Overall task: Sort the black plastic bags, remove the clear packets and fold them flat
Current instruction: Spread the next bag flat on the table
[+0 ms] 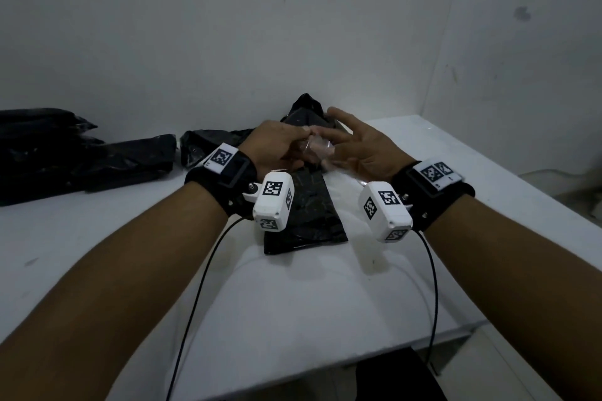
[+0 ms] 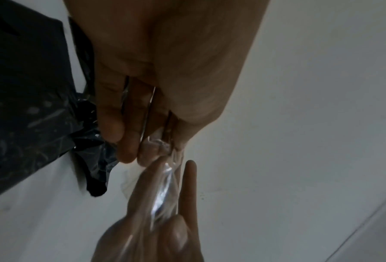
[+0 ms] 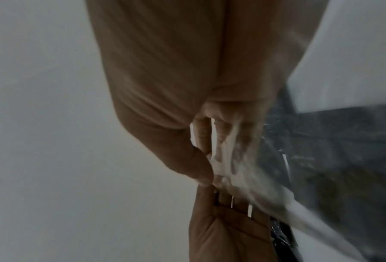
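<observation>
Pinching a clear packet (image 1: 321, 150) between both hands above a flattened black bag (image 1: 303, 212) on the white table (image 1: 97, 254), the left hand (image 1: 277, 143) clamps one end while the right hand (image 1: 365, 146), its other fingers spread, apparently draws it taut for folding.

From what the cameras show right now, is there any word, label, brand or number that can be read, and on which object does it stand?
No word, brand or number can be read.
Left wrist band: a black-and-white square code, plus one tiny blurred character.
Right wrist band: two square codes, small marks unreadable.
Wrist cameras: square codes only.
Black bag and clear packet: no print visible.
</observation>
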A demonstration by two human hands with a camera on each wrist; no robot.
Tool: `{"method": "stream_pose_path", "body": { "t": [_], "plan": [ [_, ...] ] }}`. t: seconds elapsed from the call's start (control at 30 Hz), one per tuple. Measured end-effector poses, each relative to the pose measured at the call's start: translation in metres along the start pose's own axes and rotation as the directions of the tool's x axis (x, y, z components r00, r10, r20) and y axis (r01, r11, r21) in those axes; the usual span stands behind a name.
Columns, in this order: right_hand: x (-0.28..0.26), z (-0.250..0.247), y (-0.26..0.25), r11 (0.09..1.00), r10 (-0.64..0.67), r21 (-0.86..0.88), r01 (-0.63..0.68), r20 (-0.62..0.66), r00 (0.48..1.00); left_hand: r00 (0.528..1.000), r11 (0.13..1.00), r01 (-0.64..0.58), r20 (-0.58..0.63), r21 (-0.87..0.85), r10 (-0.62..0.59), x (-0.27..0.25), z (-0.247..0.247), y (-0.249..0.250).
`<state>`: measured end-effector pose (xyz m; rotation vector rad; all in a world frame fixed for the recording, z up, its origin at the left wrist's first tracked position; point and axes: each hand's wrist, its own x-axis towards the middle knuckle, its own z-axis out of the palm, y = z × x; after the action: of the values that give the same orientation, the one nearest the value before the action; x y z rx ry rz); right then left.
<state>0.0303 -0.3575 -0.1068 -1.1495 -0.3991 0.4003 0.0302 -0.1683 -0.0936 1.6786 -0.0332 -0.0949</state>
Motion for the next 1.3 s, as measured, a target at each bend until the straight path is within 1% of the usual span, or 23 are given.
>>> {"method": "stream_pose_path", "body": {
  "t": [0.1,0.17,0.27,0.3,0.37,0.4,0.43,0.5,0.53,0.57,0.63,0.73,0.83,0.9,1.0,1.1,1.17,1.23,1.3],
  "plan": [
    [-0.002,0.001,-0.001,0.999,-0.011,-0.036,0.009,-0.05,0.999,1.0,0.994,-0.031,0.005,0.102,0.031,0.004,-0.004,0.004],
    [-0.005,0.002,-0.001,0.997,-0.033,-0.073,0.027,-0.078,0.996,0.999,0.99,-0.041,0.019,0.135,0.039,0.005,-0.004,0.008],
    [-0.008,0.006,0.002,0.986,-0.07,-0.164,0.04,-0.181,0.981,0.998,0.984,-0.05,0.034,0.174,0.044,0.008,0.0,0.011],
    [-0.01,0.007,0.004,0.978,-0.095,-0.202,0.046,-0.237,0.967,0.999,0.983,-0.049,0.021,0.174,0.046,0.009,0.0,0.011],
    [-0.015,0.002,0.007,0.968,-0.132,-0.247,0.046,-0.342,0.93,0.997,0.991,-0.045,-0.06,0.123,0.053,0.011,-0.005,0.013],
    [-0.02,-0.003,0.008,0.968,-0.11,-0.25,0.016,-0.366,0.924,0.995,0.995,-0.042,-0.091,0.093,0.05,0.012,-0.01,0.015],
    [-0.025,-0.008,0.01,0.964,-0.049,-0.262,-0.049,-0.354,0.934,0.994,0.996,-0.038,-0.098,0.08,0.046,0.013,-0.014,0.017],
    [-0.035,-0.015,0.014,0.919,0.133,-0.329,-0.215,-0.256,0.958,0.996,0.996,-0.037,-0.074,0.087,0.043,0.014,-0.02,0.018],
    [-0.037,-0.016,0.017,0.893,0.198,-0.365,-0.264,-0.208,0.958,0.997,0.995,-0.04,-0.06,0.086,0.046,0.014,-0.02,0.017],
    [-0.038,-0.017,0.02,0.875,0.228,-0.392,-0.284,-0.183,0.956,0.998,0.996,-0.044,-0.045,0.082,0.048,0.015,-0.019,0.016],
    [-0.04,-0.014,0.022,0.873,0.238,-0.388,-0.297,-0.193,0.952,0.998,0.995,-0.053,-0.031,0.083,0.056,0.021,-0.018,0.012],
    [-0.045,-0.011,0.021,0.888,0.267,-0.314,-0.337,-0.245,0.932,0.998,0.996,-0.037,-0.039,0.087,0.041,0.029,-0.021,0.005],
    [-0.049,-0.01,0.023,0.861,0.291,-0.343,-0.376,-0.273,0.917,1.0,0.996,-0.003,-0.024,0.095,0.006,0.037,-0.022,-0.004],
    [-0.051,-0.007,0.027,0.86,0.308,-0.323,-0.395,-0.287,0.907,1.0,0.994,0.012,-0.009,0.113,-0.011,0.044,-0.022,-0.011],
    [-0.056,-0.004,0.036,0.87,0.338,-0.266,-0.416,-0.293,0.894,0.994,0.983,0.055,0.082,0.175,-0.071,0.054,-0.021,-0.023],
    [-0.061,-0.006,0.043,0.873,0.356,-0.223,-0.433,-0.313,0.88,0.97,0.971,0.11,0.192,0.212,-0.152,0.059,-0.017,-0.029],
    [-0.065,-0.007,0.047,0.877,0.367,-0.189,-0.443,-0.333,0.869,0.965,0.959,0.082,0.219,0.271,-0.144,0.062,-0.015,-0.032],
    [-0.067,-0.007,0.05,0.88,0.369,-0.166,-0.446,-0.352,0.86,0.98,0.921,0.002,0.183,0.39,-0.079,0.069,-0.016,-0.036],
    [-0.068,-0.007,0.053,0.885,0.356,-0.157,-0.439,-0.381,0.853,0.991,0.859,-0.059,0.134,0.508,-0.011,0.074,-0.018,-0.038]
  ]
}}
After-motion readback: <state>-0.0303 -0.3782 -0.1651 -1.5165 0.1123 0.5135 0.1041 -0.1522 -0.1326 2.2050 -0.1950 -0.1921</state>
